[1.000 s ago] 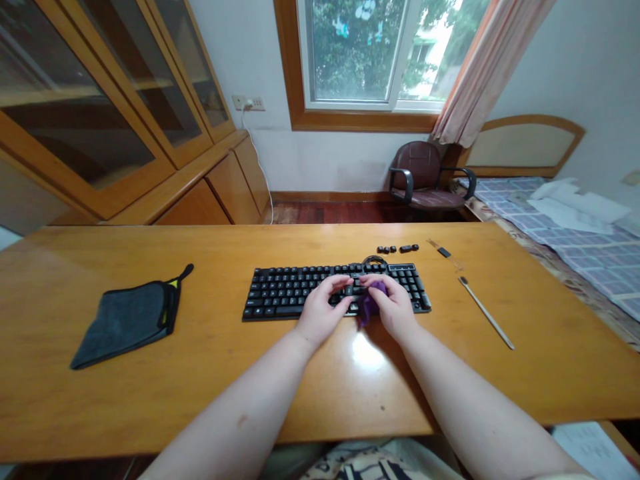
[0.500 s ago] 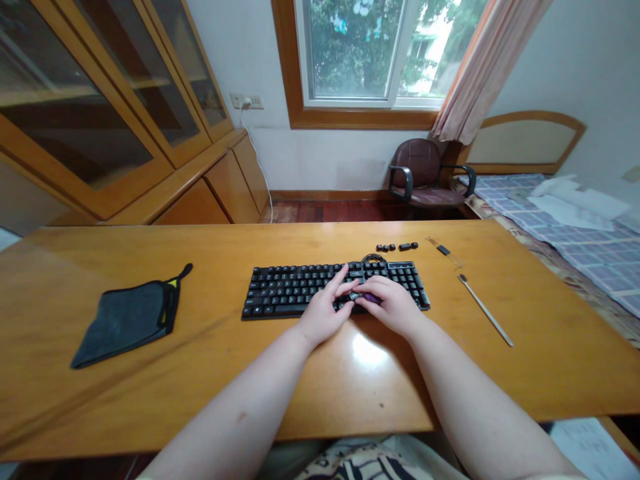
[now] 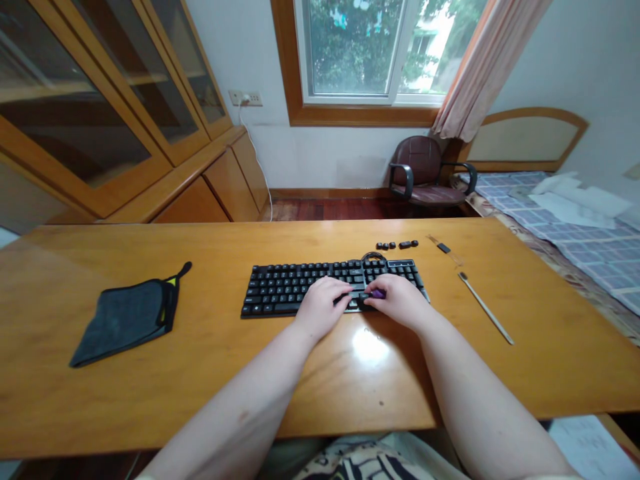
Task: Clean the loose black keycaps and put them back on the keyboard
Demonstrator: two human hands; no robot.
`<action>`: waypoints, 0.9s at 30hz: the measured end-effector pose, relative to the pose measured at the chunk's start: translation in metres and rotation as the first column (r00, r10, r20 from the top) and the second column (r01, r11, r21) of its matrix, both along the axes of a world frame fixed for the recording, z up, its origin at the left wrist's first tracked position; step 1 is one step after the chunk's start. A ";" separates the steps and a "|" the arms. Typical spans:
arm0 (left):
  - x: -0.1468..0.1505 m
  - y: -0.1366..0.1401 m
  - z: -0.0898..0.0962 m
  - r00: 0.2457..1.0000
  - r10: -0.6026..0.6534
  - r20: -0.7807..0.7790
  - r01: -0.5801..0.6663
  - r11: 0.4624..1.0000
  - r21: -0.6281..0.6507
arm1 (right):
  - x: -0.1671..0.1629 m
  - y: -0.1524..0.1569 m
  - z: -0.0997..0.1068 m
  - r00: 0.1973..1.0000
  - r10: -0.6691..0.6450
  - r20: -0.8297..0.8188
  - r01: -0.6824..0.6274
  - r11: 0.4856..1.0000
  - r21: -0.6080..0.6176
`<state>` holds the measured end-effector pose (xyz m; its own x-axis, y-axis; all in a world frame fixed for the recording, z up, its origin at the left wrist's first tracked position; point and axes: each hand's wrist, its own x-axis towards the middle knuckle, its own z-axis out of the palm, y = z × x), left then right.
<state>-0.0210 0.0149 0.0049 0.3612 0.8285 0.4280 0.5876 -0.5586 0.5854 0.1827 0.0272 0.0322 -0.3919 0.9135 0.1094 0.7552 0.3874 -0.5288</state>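
A black keyboard (image 3: 280, 287) lies on the wooden desk, its right-hand part partly covered by my hands. My right hand (image 3: 397, 300) is closed around a small purple tool (image 3: 379, 293), mostly hidden by the fingers. At the fingertips is a dark keycap (image 3: 364, 297); whether it is gripped by the tool or seated on the board I cannot tell. Over the keys just left of it rests my left hand (image 3: 324, 303), fingers bent and thumb apart from them, with nothing visible in between.
Several loose black keycaps (image 3: 393, 245) lie behind the keyboard, near its coiled cable (image 3: 373, 255). To the right are a small dark piece with thin wires (image 3: 443, 248) and a long thin brush (image 3: 485, 307). A folded grey cloth (image 3: 125, 320) lies at the left.
My left hand has drawn back slightly from the right fingertips, and its spread fingers have curled in. My right hand has shifted a little to the right, still with the purple tool.
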 end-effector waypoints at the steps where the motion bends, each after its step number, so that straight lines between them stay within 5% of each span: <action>1: 0.000 0.000 -0.001 1.000 -0.004 -0.020 0.004 1.000 0.005 | -0.001 0.000 0.000 1.000 -0.001 0.010 0.001 1.000 -0.029; 27: 0.006 -0.009 0.005 0.970 -0.093 -0.225 0.075 0.993 -0.088 | -0.006 -0.001 -0.010 0.996 -0.031 0.086 0.042 0.991 -0.128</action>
